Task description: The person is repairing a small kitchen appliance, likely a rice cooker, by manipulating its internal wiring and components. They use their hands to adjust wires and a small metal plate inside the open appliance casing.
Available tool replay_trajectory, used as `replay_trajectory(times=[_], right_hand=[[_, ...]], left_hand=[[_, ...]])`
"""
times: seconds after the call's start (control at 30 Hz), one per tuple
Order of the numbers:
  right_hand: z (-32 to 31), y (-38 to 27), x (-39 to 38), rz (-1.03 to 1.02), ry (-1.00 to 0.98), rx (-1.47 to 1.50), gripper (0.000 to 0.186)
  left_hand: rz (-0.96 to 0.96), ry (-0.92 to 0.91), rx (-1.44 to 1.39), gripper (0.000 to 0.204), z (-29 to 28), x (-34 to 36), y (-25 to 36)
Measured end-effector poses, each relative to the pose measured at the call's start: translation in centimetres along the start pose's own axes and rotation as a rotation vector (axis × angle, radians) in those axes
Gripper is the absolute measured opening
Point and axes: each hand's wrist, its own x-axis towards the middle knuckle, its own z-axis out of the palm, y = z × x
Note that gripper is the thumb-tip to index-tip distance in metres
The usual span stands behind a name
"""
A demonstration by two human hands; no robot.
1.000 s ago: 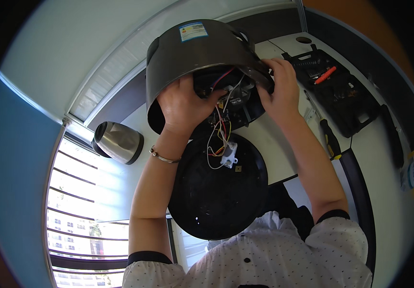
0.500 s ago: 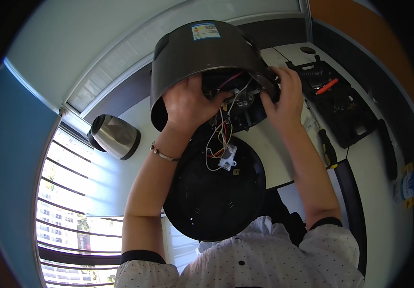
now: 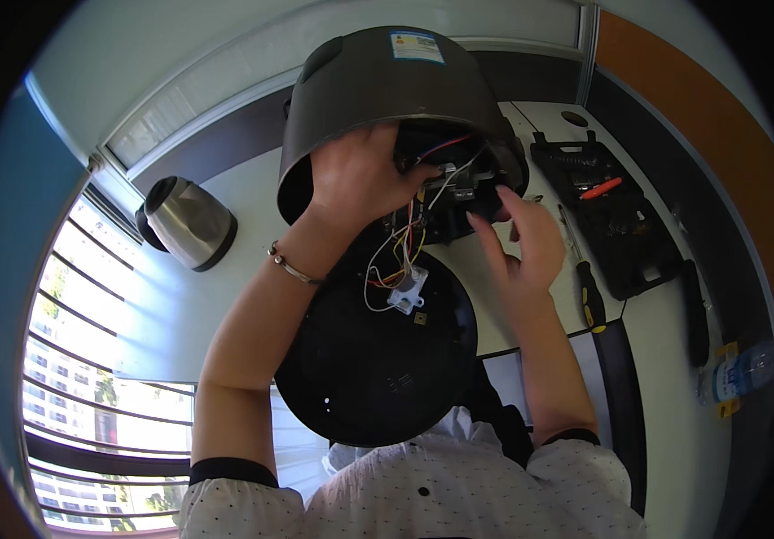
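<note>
A dark grey rice cooker body [image 3: 378, 85] lies tilted on the table, its open underside facing me. My left hand [image 3: 360, 175] reaches inside and grips it, the thumb against the inner metal parts; its other fingertips are hidden. Beside the opening's right edge, my right hand [image 3: 526, 242] is open, thumb and forefinger apart, with nothing visible between them. Thin coloured wires [image 3: 409, 229] run from the inside down to a white plastic part [image 3: 408, 289]. That part rests on the round black base cover [image 3: 369, 377], which lies below the body, close to my lap.
A steel kettle [image 3: 189, 225] stands at the left, near the window blinds [image 3: 91, 359]. To the right are an open black tool case [image 3: 611, 225] with a red-handled tool [image 3: 601, 188], a yellow-and-black screwdriver [image 3: 592, 296] and a plastic bottle [image 3: 746, 370].
My right hand has let go of the cooker body's right rim and moved down, just off the opening. My left hand stays inside. The whole view has shifted slightly.
</note>
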Motion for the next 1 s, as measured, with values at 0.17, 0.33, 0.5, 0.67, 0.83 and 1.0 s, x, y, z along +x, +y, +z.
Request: replay_trajectory(times=[0.17,0.33,0.5,0.67,0.83,1.0], right_hand=[[1.3,0.4,1.3,-0.137,0.003,0.088,0.027],[1.0,0.7,1.3,-0.043,-0.050,0.113,0.023],[1.9,0.9,0.0,0.068,-0.050,0.235,0.021],[2.3,0.6,0.4,0.138,-0.058,0.226,0.018],[2.7,0.9,0.2,0.160,-0.061,0.214,0.016],[2.3,1.0,0.5,0.180,-0.059,0.177,0.011]], left_hand=[[-0.021,-0.014,-0.016,0.066,-0.1,-0.1,-0.2],[-0.016,0.009,-0.032,0.069,0.1,-0.3,-0.2],[-0.016,0.033,-0.054,0.065,-0.1,-0.3,-0.3],[-0.081,-0.064,-0.105,0.061,-0.4,-0.5,-0.3],[-0.087,-0.102,-0.101,0.060,-0.6,-0.5,-0.3],[-0.089,-0.089,-0.108,0.059,-0.6,-0.4,-0.1]])
